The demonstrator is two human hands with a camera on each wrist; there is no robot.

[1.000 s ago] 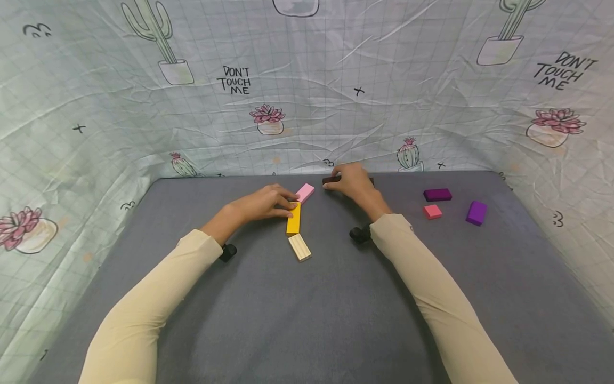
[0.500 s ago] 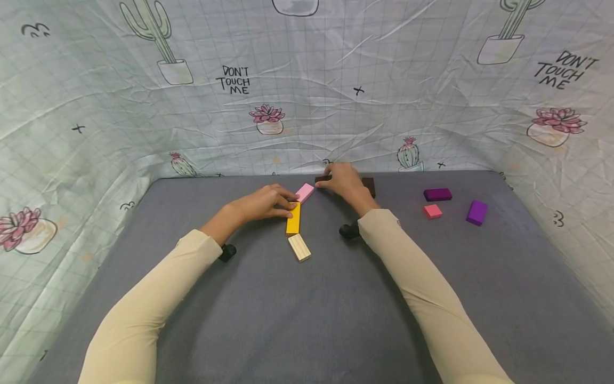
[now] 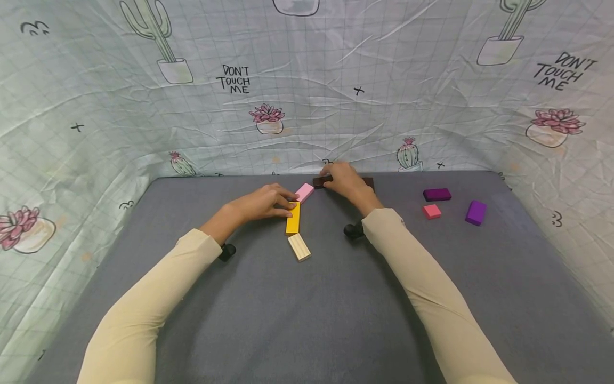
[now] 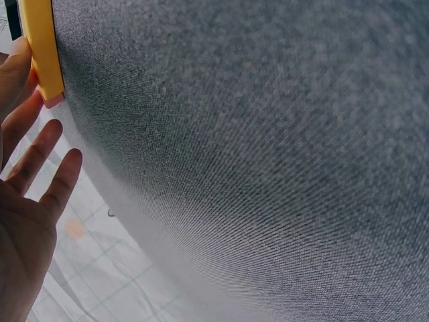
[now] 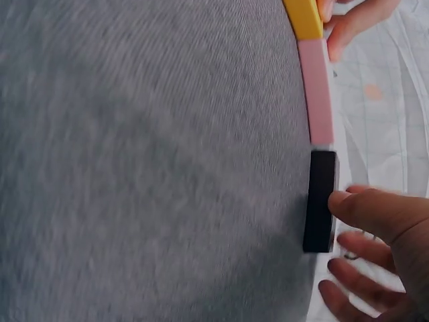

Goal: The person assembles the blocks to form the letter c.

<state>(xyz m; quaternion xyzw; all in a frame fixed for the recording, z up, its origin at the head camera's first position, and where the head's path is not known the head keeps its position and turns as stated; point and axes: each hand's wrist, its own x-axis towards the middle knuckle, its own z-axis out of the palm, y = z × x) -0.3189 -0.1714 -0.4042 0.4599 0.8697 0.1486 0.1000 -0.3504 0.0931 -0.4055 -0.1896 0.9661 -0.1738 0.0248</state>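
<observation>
Hiding part of dark block (image 3: pixel 321 183): right hand (image 3: pixel 346 180), head view.

In the head view I lose part of the black block (image 3: pixel 320 183) behind the right hand (image 3: pixel 345 180), while the left hand (image 3: pixel 265 202) covers bits of the yellow block (image 3: pixel 293 221) and pink block (image 3: pixel 305 192). Both sleeves (image 3: pixel 134 314) run off the bottom. My left wrist view crops the yellow block and left hand, and a dark sliver (image 4: pixel 13 20) is too narrow to tell. In my right wrist view the table (image 5: pixel 134 168) blurs.
</observation>
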